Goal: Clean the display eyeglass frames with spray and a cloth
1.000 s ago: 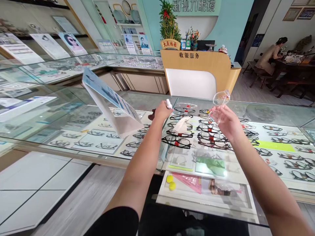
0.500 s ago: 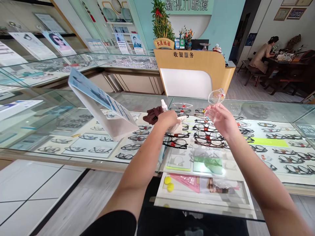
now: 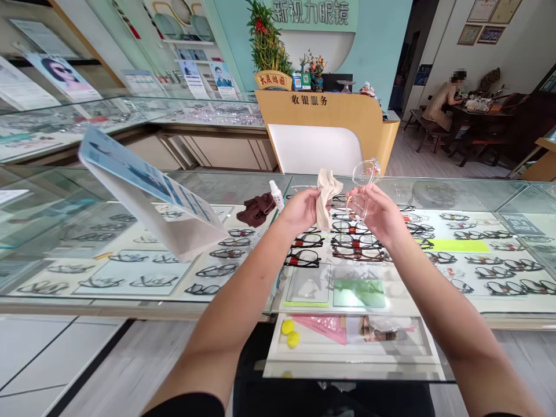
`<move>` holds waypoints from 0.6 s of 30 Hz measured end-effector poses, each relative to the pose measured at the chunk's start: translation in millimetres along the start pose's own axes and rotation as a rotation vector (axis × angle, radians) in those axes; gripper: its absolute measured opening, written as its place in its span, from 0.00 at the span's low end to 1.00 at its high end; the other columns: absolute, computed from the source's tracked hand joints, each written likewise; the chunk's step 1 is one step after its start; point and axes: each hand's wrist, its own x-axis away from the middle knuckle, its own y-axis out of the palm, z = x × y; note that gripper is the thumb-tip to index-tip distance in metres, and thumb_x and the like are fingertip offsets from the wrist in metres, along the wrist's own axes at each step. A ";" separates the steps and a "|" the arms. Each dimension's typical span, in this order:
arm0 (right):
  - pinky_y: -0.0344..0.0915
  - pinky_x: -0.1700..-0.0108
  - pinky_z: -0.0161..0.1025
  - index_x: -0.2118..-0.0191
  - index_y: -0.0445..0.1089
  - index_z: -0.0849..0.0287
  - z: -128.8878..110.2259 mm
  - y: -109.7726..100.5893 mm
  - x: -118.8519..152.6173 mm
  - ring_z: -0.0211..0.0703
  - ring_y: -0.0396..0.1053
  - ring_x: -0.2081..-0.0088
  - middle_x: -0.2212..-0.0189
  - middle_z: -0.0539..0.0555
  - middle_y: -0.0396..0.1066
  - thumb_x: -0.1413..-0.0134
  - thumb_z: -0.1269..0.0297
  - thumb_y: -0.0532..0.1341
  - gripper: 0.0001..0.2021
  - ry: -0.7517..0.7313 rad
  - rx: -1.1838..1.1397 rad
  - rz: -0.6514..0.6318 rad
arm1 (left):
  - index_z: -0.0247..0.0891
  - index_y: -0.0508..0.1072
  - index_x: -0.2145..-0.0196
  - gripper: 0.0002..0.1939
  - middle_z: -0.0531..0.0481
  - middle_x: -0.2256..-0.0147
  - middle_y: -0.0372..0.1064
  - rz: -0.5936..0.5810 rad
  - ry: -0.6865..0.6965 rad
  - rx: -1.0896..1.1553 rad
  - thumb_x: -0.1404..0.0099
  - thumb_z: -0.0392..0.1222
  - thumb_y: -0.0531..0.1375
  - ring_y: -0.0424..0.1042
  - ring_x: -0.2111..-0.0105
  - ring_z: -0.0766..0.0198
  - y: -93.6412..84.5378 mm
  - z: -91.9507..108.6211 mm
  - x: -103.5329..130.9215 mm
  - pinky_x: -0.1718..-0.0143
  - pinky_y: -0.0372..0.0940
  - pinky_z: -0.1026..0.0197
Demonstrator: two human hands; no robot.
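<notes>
A beige cloth (image 3: 326, 197) hangs from my left hand (image 3: 303, 209), whose fingers are closed on its left side above the glass counter. My right hand (image 3: 381, 213) pinches a pair of clear-framed glasses (image 3: 367, 172), held upright just right of the cloth. A small gap separates the cloth from the glasses. Left of my left hand a white spray bottle (image 3: 276, 194) stands beside a crumpled dark brown cloth (image 3: 256, 209). Rows of dark-framed glasses (image 3: 357, 251) lie below my hands.
A folded display card (image 3: 152, 194) stands on the counter at left. An open drawer (image 3: 347, 370) with yellow discs and papers is near my body. Beyond the counter is a wooden cashier desk (image 3: 321, 107). A person (image 3: 443, 104) sits at a table far right.
My left hand has lifted the beige cloth off the counter and brought it beside the clear glasses. The view has shifted slightly to the right. My right hand still holds the glasses.
</notes>
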 end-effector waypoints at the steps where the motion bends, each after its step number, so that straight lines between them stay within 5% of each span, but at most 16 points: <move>1: 0.77 0.45 0.40 0.69 0.71 0.51 0.3 0.7 0.2 0.42 0.78 0.55 0.62 0.48 0.81 0.52 0.54 0.79 0.18 0.003 -0.002 -0.004 | 0.39 0.69 0.72 0.07 0.54 0.78 0.60 -0.044 -0.018 0.043 0.43 0.41 0.64 0.60 0.78 0.66 3.2 -2.1 1.7 0.74 0.63 0.62; 5: 0.77 0.42 0.46 0.68 0.70 0.51 -0.2 2.7 1.3 0.45 0.79 0.52 0.62 0.48 0.81 0.51 0.53 0.79 0.18 0.002 -0.008 -0.027 | 0.37 0.71 0.69 0.17 0.61 0.78 0.54 -0.099 -0.025 0.059 0.49 0.42 0.75 0.53 0.81 0.74 12.4 -9.5 9.0 0.79 0.53 0.68; 11: 0.77 0.42 0.49 0.67 0.70 0.50 -2.4 5.3 3.9 0.50 0.79 0.47 0.63 0.49 0.80 0.50 0.52 0.78 0.17 -0.025 0.008 -0.062 | 0.38 0.72 0.61 0.33 0.61 0.74 0.63 -0.018 0.020 -0.081 0.65 0.31 0.80 0.54 0.79 0.77 19.4 -17.3 13.2 0.78 0.49 0.70; 18: 0.77 0.43 0.50 0.68 0.69 0.49 2.5 8.6 3.7 0.51 0.79 0.47 0.65 0.49 0.80 0.51 0.51 0.79 0.18 -0.052 0.041 -0.069 | 0.41 0.68 0.66 0.19 0.60 0.77 0.57 -0.154 -0.072 0.011 0.57 0.34 0.68 0.52 0.80 0.73 16.4 -16.2 11.9 0.79 0.48 0.69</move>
